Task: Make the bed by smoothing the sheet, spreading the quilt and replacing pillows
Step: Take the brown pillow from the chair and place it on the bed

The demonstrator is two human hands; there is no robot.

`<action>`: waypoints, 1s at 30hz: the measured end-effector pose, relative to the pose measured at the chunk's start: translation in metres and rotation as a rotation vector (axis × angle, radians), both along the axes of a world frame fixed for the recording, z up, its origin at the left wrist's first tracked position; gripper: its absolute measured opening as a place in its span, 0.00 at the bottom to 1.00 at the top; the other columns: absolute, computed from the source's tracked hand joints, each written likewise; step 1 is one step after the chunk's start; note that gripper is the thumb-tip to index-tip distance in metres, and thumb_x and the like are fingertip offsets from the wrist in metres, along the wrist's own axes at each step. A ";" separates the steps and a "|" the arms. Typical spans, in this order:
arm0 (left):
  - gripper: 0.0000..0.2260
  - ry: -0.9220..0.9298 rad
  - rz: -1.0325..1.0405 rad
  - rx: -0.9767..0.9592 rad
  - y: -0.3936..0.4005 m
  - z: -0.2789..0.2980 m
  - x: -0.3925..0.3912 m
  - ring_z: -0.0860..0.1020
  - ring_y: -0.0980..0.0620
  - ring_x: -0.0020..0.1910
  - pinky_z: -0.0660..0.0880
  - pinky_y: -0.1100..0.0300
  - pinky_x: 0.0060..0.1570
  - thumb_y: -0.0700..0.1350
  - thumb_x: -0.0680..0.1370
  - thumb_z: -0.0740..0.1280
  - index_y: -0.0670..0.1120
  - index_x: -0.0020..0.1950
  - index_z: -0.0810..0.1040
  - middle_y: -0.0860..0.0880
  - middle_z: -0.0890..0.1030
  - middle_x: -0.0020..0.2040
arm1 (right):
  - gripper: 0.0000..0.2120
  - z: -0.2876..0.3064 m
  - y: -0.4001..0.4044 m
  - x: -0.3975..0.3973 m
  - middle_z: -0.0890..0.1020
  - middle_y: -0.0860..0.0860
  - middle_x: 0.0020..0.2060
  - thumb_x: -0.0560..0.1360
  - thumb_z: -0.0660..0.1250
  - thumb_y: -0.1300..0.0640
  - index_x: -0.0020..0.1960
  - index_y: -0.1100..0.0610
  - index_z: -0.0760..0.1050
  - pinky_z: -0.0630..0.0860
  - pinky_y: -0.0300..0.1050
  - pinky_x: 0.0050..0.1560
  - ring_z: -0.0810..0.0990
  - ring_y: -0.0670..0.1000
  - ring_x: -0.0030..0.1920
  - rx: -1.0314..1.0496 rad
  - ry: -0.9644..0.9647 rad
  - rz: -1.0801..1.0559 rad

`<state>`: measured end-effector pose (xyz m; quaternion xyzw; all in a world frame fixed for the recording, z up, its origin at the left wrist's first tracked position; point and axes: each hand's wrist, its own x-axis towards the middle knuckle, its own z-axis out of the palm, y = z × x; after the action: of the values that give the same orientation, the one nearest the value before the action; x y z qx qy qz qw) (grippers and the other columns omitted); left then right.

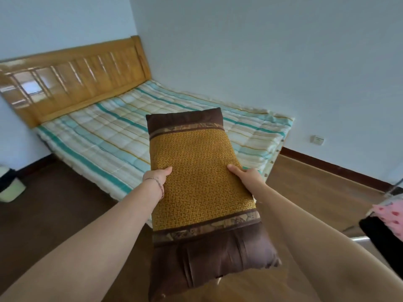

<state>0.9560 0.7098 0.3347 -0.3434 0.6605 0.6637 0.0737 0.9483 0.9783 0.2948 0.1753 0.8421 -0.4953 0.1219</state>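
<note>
I hold a long pillow (200,182) out in front of me, above the floor at the foot of the bed. It has a woven mustard middle and brown satin ends. My left hand (158,178) grips its left edge, thumb on top. On the right edge my right hand (246,177) grips the same way. The bed (104,131) lies ahead, covered by a flat quilted sheet with teal, cream and tan stripes. A glossy wooden headboard (72,79) stands at its far end. No other pillow shows on the bed.
Pale blue walls close the bed's far side and head. Dark wood floor (54,203) runs along the left, with a small white bin (11,188) at the left edge. At the right edge sit a black object and pink patterned cloth (390,216). A wall socket (317,140) is low on the right wall.
</note>
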 end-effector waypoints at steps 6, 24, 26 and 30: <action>0.30 -0.012 0.065 -0.016 -0.124 0.015 -0.031 0.73 0.38 0.64 0.69 0.40 0.65 0.48 0.74 0.74 0.38 0.71 0.68 0.39 0.73 0.67 | 0.34 0.006 -0.137 -0.041 0.79 0.52 0.34 0.70 0.59 0.25 0.38 0.58 0.75 0.72 0.45 0.34 0.79 0.52 0.36 0.060 0.092 0.016; 0.29 -0.071 0.361 -0.021 -0.373 0.010 -0.184 0.69 0.38 0.68 0.64 0.41 0.66 0.44 0.76 0.71 0.35 0.72 0.65 0.37 0.69 0.70 | 0.33 -0.036 -0.417 -0.276 0.76 0.52 0.30 0.74 0.56 0.28 0.33 0.58 0.70 0.70 0.46 0.35 0.76 0.52 0.33 0.098 0.099 0.288; 0.28 -0.085 0.384 -0.023 -0.398 0.012 -0.204 0.70 0.38 0.67 0.65 0.42 0.65 0.44 0.77 0.71 0.35 0.72 0.66 0.36 0.70 0.69 | 0.33 -0.036 -0.443 -0.300 0.76 0.52 0.31 0.74 0.56 0.28 0.33 0.58 0.71 0.71 0.46 0.35 0.76 0.52 0.33 0.103 0.098 0.304; 0.27 -0.103 0.410 -0.002 -0.439 0.015 -0.236 0.70 0.38 0.66 0.66 0.42 0.64 0.44 0.77 0.71 0.35 0.72 0.66 0.37 0.70 0.69 | 0.31 -0.035 -0.486 -0.335 0.75 0.51 0.30 0.74 0.57 0.29 0.34 0.57 0.70 0.67 0.44 0.31 0.75 0.51 0.32 0.114 0.094 0.341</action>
<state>0.7204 0.2705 0.3498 -0.5040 0.5727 0.6458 -0.0296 0.6129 0.4921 0.2593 0.0135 0.8910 -0.4267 0.1546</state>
